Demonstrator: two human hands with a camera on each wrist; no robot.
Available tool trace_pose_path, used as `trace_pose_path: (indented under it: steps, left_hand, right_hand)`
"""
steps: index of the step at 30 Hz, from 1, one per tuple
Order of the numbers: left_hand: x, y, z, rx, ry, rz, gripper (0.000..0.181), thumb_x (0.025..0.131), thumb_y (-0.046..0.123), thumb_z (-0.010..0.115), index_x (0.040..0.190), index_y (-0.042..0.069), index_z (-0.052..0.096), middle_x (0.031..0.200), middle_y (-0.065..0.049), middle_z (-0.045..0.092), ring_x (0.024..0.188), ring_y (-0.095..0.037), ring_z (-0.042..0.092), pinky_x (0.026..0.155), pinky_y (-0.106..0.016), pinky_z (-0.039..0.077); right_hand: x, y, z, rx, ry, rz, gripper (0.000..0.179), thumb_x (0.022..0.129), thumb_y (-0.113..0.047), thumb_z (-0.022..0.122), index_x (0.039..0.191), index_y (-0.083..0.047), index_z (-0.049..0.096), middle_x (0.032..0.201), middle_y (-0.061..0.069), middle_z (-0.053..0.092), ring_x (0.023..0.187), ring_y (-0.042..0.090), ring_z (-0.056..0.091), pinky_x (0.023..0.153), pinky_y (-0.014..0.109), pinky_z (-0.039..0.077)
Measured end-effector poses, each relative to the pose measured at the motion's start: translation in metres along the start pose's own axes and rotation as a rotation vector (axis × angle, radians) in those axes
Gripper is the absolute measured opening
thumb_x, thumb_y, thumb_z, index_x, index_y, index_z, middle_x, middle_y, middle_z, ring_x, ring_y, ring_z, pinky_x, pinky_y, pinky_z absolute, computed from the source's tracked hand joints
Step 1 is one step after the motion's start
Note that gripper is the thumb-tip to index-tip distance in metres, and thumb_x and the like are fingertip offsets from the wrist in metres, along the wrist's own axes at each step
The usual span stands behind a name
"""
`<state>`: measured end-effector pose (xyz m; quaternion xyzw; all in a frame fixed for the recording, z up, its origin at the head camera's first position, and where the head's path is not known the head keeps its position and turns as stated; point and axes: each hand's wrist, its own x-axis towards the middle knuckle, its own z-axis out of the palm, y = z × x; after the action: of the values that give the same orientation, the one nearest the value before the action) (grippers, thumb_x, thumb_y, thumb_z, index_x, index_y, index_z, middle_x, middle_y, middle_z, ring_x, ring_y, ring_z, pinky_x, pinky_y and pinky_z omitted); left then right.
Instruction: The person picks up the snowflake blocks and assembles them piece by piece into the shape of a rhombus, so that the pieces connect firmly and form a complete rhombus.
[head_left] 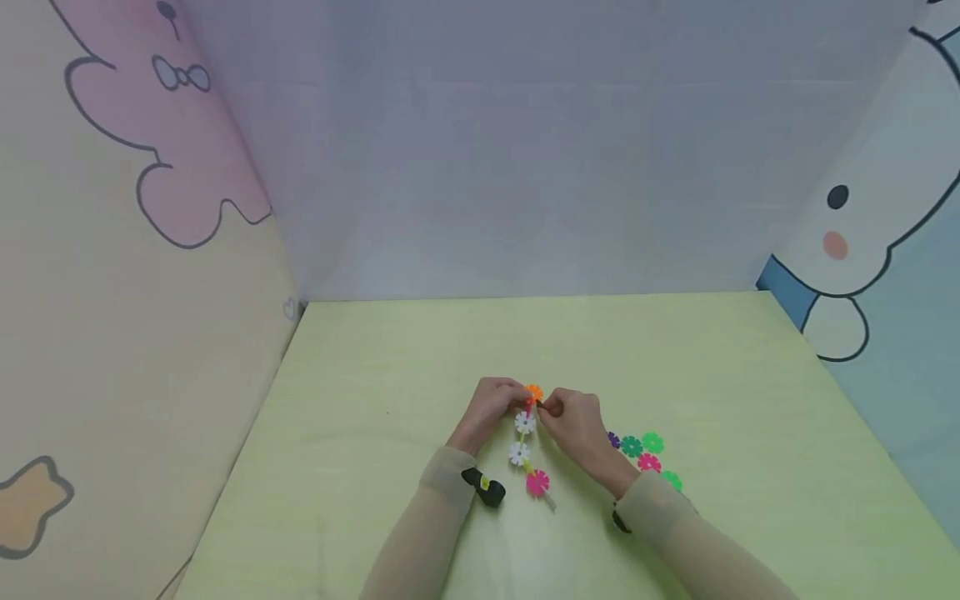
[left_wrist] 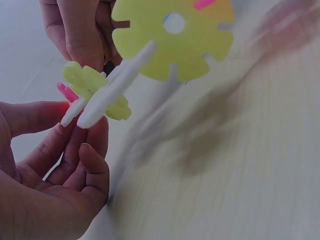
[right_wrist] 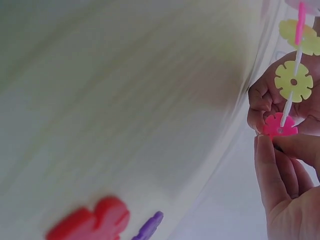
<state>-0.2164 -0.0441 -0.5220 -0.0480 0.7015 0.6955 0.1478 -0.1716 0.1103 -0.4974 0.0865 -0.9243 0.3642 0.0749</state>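
Note:
My left hand (head_left: 492,408) pinches the orange flower-shaped notched disc (head_left: 534,391) at the far end of a chain. Below that disc hang a white flower disc (head_left: 525,422), a second white one (head_left: 519,453) and a pink one (head_left: 537,483), linked by thin short sticks. My right hand (head_left: 576,427) pinches a small dark piece (head_left: 540,405) against the orange disc, thumb and fingertips almost meeting the left fingers; I cannot tell the piece's kind. In the left wrist view, a large yellow-looking disc (left_wrist: 145,62) hangs close to the camera, over the left hand (left_wrist: 55,165).
Right of my right forearm lie several loose flower discs: purple (head_left: 614,439), teal (head_left: 632,447), green (head_left: 653,442) and pink (head_left: 649,462). They rest on the pale yellow-green table (head_left: 390,358). A wall (head_left: 525,167) stands behind the table, with cartoon-printed walls on both sides.

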Motion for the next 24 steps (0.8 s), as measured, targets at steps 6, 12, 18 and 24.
trace_pose_path:
  steps: [6, 12, 18, 24]
  left_hand:
    - [0.0024, 0.0026, -0.0006, 0.024, 0.009, 0.003, 0.006, 0.077, 0.004, 0.068, 0.079, 0.000, 0.073, 0.080, -0.010, 0.068, 0.069, -0.017, 0.059, 0.065, -0.029, 0.049]
    - [0.0052, 0.0042, -0.0001, 0.039, 0.025, -0.002, 0.006, 0.077, 0.005, 0.068, 0.078, 0.002, 0.073, 0.080, -0.009, 0.068, 0.069, -0.017, 0.059, 0.065, -0.029, 0.048]
    - [0.0071, 0.0003, 0.0002, 0.046, 0.019, -0.018, 0.006, 0.078, 0.005, 0.069, 0.080, 0.001, 0.073, 0.079, -0.009, 0.068, 0.070, -0.017, 0.061, 0.067, -0.029, 0.049]
    - [0.0070, -0.0032, 0.0002, 0.058, 0.020, -0.019, 0.005, 0.078, 0.006, 0.070, 0.080, 0.002, 0.074, 0.078, -0.008, 0.068, 0.070, -0.017, 0.061, 0.068, -0.030, 0.049]
  right_hand:
    - [0.0035, 0.0002, -0.0008, 0.001, 0.023, -0.011, 0.009, 0.078, -0.005, 0.076, 0.072, -0.009, 0.070, 0.065, -0.002, 0.064, 0.057, 0.009, 0.055, 0.054, 0.024, 0.048]
    - [0.0071, 0.0000, -0.0003, -0.004, 0.017, 0.012, 0.010, 0.079, -0.006, 0.076, 0.072, -0.008, 0.070, 0.065, -0.002, 0.063, 0.056, 0.009, 0.053, 0.052, 0.023, 0.047]
    - [0.0069, -0.0017, 0.0003, -0.023, 0.012, 0.047, 0.010, 0.079, -0.006, 0.076, 0.071, -0.008, 0.069, 0.064, -0.002, 0.061, 0.056, 0.011, 0.052, 0.051, 0.024, 0.045]
    - [0.0058, -0.0019, 0.0024, -0.023, 0.012, 0.054, 0.011, 0.079, -0.006, 0.076, 0.070, -0.008, 0.069, 0.063, -0.002, 0.061, 0.056, 0.011, 0.052, 0.051, 0.023, 0.045]
